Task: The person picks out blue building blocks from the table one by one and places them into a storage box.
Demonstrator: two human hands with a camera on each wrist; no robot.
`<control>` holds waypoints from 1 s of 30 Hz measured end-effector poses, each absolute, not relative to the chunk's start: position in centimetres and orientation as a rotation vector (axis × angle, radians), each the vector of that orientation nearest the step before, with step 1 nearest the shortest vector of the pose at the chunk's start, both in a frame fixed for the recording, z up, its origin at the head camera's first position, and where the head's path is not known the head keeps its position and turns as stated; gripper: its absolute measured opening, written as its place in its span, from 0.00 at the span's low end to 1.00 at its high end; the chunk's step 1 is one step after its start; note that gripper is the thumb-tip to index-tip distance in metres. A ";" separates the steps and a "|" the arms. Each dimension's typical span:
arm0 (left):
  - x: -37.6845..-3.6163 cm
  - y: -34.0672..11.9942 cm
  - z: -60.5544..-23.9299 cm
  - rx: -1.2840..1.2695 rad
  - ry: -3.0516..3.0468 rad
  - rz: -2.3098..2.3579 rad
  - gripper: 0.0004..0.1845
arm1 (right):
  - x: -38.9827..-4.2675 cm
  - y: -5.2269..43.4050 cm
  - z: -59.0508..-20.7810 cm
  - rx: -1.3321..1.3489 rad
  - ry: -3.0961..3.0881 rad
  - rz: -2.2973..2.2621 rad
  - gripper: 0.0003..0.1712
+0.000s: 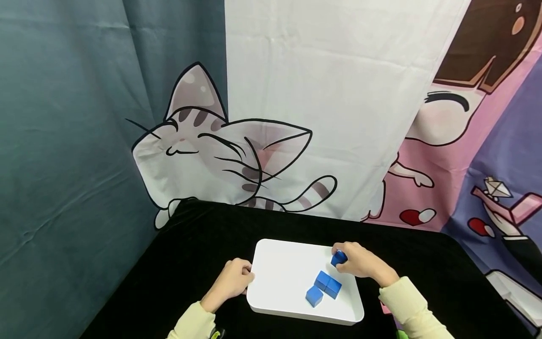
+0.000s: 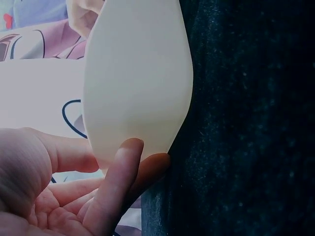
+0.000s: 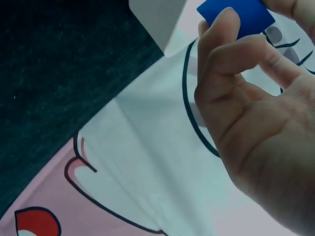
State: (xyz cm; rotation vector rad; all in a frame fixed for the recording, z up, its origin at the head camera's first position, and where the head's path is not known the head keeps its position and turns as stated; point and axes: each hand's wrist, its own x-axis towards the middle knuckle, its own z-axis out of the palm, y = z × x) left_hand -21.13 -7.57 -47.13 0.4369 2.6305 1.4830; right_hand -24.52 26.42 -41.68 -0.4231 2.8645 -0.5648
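A shallow white tray (image 1: 279,268) lies on the black cloth in the head view. My left hand (image 1: 232,280) grips its left edge; in the left wrist view the thumb and fingers (image 2: 123,169) pinch the tray wall (image 2: 138,73). Over the tray's far right corner, my right hand (image 1: 357,260) holds a blue cube (image 1: 338,258) between thumb and fingers. That same cube (image 3: 236,15) shows at the top of the right wrist view. Three more blue cubes sit inside the tray: two touching (image 1: 328,284) and another (image 1: 314,296) at their near left.
Black cloth (image 1: 203,240) covers the table around the tray. Behind it hang printed curtains with a cartoon cat (image 1: 203,141). Partly behind the right sleeve, small pink and green items (image 1: 401,334) show at the lower edge.
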 end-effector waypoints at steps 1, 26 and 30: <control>-21.1 -7.5 -47.1 0.438 2.631 1.483 0.06 | -24.6 26.4 -41.8 -0.428 2.865 -0.558 0.18; -21.2 -7.5 -47.0 0.422 2.647 1.457 0.05 | -24.4 25.8 -43.6 -0.488 2.895 -0.398 0.13; -21.1 -7.5 -46.9 0.414 2.657 1.446 0.05 | -24.3 25.6 -43.8 -0.489 2.903 -0.375 0.13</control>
